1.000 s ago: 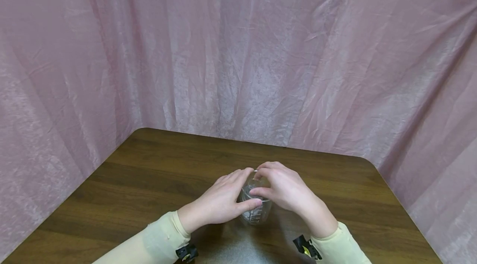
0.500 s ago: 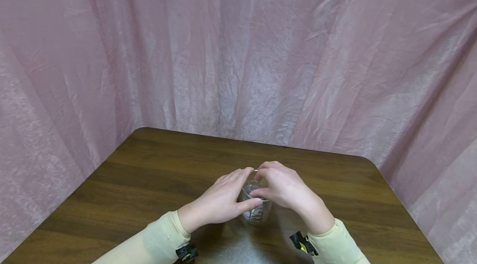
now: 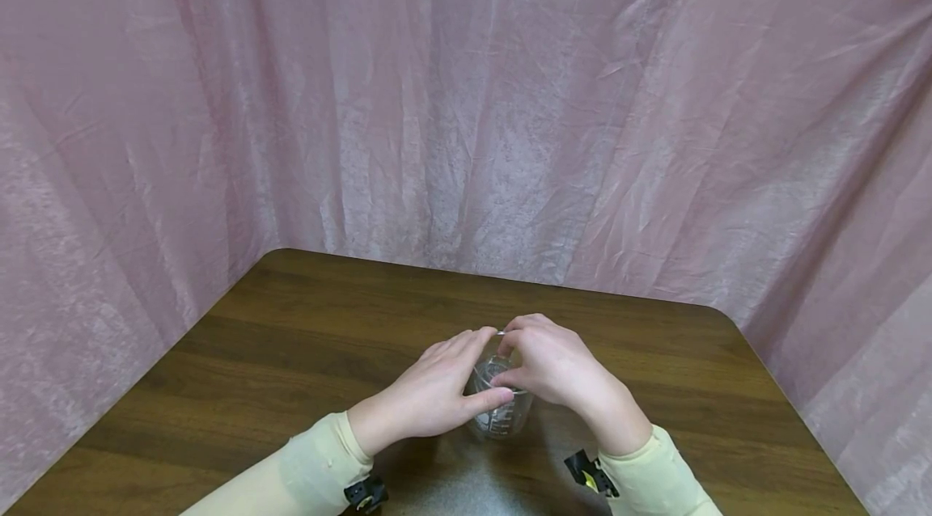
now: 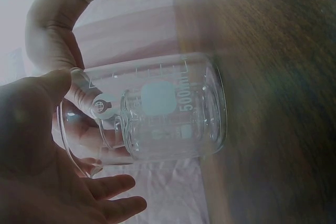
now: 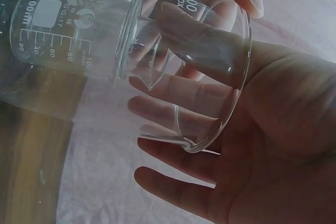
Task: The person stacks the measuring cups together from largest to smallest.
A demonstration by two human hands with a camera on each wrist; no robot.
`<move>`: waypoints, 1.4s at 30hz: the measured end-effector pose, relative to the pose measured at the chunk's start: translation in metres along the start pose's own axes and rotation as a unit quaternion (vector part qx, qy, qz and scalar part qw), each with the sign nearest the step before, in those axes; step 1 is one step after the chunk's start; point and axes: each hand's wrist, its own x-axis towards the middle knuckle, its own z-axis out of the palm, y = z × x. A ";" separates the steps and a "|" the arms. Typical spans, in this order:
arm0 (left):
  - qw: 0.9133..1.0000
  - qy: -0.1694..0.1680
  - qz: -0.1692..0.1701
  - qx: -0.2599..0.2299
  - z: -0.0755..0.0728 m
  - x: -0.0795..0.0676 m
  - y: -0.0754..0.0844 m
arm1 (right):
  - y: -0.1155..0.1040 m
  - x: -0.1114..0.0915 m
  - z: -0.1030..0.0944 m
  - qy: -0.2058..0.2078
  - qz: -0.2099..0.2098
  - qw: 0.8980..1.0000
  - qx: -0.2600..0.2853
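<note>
A large clear 500 ml glass beaker (image 3: 504,422) stands upright on the table. Inside it sits a 100 ml beaker (image 5: 46,14), seen through the outer wall. The spout of a still smaller glass beaker (image 5: 150,81) shows above the 100 ml rim, within the large one. My left hand (image 3: 435,391) holds the large beaker's rim, thumb on the near side and fingers on the far side. From above, my right hand (image 3: 561,364) reaches in over the rim, thumb and fingers around the smallest beaker; their exact contact blurs through the glass.
The brown wooden table (image 3: 328,322) has rounded far corners. Pink curtains (image 3: 466,112) hang behind it and along both sides. A small black camera is strapped at each wrist, over pale sleeves (image 3: 320,451).
My right wrist and forearm have shifted slightly left, and the right thumb has drawn back a little to the right inside the large beaker. The left hand and the large beaker look unmoved.
</note>
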 end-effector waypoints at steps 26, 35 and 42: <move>1.000 0.002 0.010 0.001 0.000 0.001 0.000 | -0.003 0.007 -0.001 -0.032 0.006 0.999 -0.006; 1.000 0.009 0.018 0.001 0.000 0.001 0.000 | -0.003 0.008 0.000 -0.029 0.001 1.000 -0.011; 1.000 0.013 0.022 0.002 0.000 0.001 0.001 | -0.003 0.008 0.000 -0.029 -0.001 1.000 -0.012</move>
